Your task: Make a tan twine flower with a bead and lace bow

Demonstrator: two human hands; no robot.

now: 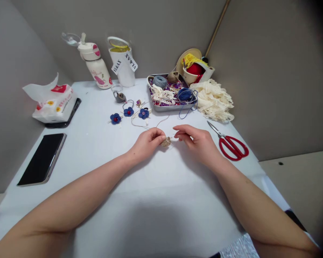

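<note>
Filling the far end of the white bench [97,172], a shallow metal tray [174,108] holds a grey yarn ball [159,81], a navy yarn ball [185,94], and cream lace [161,96] over purple scraps [156,100], while a cream cup [190,77] behind it holds red yarn [195,68] and yellow yarn [190,60]. The left hand [146,144] has its fingers [157,135] closed on a small twine bundle [166,142] near the middle of the bench, with a thin cord [161,122] rising beside it. The right hand [196,141] has its fingers [181,132] loosely open, just beside the bundle and not touching it.
</note>
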